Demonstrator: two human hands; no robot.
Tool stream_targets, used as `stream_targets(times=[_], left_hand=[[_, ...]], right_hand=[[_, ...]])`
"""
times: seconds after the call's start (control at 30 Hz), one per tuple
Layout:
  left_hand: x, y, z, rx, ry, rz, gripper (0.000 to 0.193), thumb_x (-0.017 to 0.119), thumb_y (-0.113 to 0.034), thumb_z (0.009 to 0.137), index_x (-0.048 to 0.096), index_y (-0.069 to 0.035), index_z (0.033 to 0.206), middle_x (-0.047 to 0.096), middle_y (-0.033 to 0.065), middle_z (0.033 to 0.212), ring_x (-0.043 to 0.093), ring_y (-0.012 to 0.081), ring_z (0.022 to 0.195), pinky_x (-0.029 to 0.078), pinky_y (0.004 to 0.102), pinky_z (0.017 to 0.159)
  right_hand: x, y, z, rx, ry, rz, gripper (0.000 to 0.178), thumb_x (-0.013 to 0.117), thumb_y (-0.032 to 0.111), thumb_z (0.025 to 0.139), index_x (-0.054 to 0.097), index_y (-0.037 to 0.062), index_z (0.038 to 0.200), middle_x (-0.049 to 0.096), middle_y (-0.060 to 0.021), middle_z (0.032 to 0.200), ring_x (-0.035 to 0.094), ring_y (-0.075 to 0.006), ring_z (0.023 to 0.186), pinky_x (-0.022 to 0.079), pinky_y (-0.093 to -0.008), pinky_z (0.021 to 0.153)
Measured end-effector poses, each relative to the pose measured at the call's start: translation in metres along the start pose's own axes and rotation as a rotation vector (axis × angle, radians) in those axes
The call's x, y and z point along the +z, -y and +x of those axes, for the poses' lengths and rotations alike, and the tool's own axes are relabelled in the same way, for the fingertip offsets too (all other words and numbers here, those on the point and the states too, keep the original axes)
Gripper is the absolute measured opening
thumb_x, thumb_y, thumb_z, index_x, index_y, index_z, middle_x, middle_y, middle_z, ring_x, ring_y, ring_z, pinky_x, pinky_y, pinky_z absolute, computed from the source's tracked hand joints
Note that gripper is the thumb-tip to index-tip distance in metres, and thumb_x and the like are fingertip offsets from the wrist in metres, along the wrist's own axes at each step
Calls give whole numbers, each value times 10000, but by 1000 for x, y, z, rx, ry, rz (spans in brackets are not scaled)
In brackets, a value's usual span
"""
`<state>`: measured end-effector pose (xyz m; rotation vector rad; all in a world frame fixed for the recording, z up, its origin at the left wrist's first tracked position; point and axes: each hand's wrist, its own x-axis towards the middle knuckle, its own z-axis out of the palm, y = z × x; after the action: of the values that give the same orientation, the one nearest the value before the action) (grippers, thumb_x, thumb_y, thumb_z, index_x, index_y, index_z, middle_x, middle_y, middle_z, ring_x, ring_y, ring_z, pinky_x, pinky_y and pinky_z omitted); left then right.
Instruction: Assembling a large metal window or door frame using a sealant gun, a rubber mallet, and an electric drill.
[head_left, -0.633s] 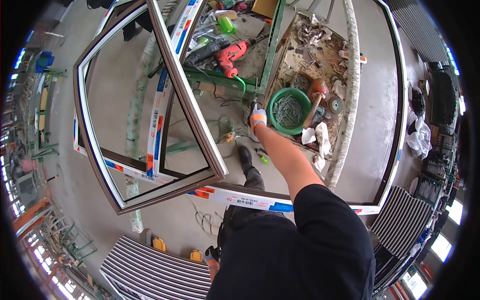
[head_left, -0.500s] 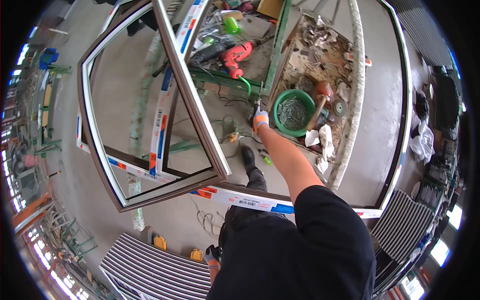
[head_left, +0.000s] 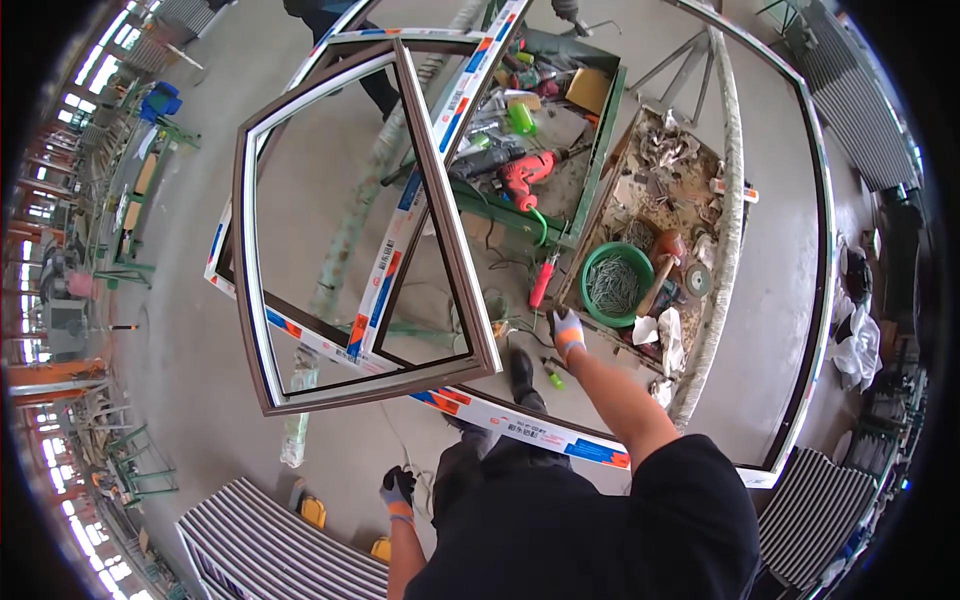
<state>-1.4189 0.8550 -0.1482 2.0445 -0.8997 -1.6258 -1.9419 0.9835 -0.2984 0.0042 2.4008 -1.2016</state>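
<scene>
My right hand (head_left: 566, 332), in a grey and orange glove with dark fingertips, reaches forward over the floor. Its fingers look loosely apart, with nothing visible in them. Just ahead, a red-handled tool (head_left: 543, 282) hangs at the corner of a green metal cart (head_left: 575, 238), apart from the hand. To the right of this hand, a green bowl (head_left: 590, 305) full of screws stands in a littered tray (head_left: 625, 150). Low at my left side hangs my left hand (head_left: 397, 487), gloved, its fingers slightly bent and apart, seemingly holding nothing.
A brown window sash (head_left: 244, 230) lies across a large taped frame (head_left: 530, 430) in front of me. The cart holds a red power drill (head_left: 525, 180) with a green cord. A wrapped pole (head_left: 733, 150) runs along the tray. Another person's leg (head_left: 378, 90) shows at the far left.
My right hand has drawn back from the cart corner, and the red-handled tool there is now in plain sight. My left hand has come further into view. The whole view has shifted.
</scene>
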Motion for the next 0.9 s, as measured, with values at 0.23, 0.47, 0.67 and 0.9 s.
stream_targets(times=[0.23, 0.47, 0.67, 0.9], left_hand=[[34, -94, 50, 91, 114, -356, 400, 568, -364, 906, 572, -102, 1207, 676, 145, 984, 649, 239, 804, 516, 338, 688], [12, -165, 123, 148, 463, -899, 451, 540, -408, 906, 540, -126, 1257, 606, 83, 1209, 575, 286, 1100, 452, 439, 962], [-5, -169, 149, 119, 691, -826, 433, 542, -385, 903, 558, -110, 1238, 603, 81, 1218, 563, 292, 1131, 432, 447, 996], [-27, -169, 153, 141, 775, -693, 489, 530, -372, 905, 514, -111, 1317, 594, 112, 1257, 551, 291, 1172, 444, 423, 978]], right_hand=[[-71, 76, -149, -15, 178, 238, 316, 594, 234, 918, 602, 20, 1150, 631, -57, 828, 588, -131, 651, 483, -283, 583], [-98, 111, -287, -282, 109, -734, 264, 539, 309, 911, 657, 89, 999, 651, -176, 999, 608, -370, 943, 451, -451, 830], [-71, 109, -272, -54, -321, -704, 372, 495, 412, 914, 688, 99, 865, 683, -175, 854, 642, -369, 826, 461, -451, 780], [-64, 126, -281, -34, -422, -725, 385, 453, 395, 900, 677, 95, 811, 683, -179, 844, 655, -361, 807, 478, -445, 770]])
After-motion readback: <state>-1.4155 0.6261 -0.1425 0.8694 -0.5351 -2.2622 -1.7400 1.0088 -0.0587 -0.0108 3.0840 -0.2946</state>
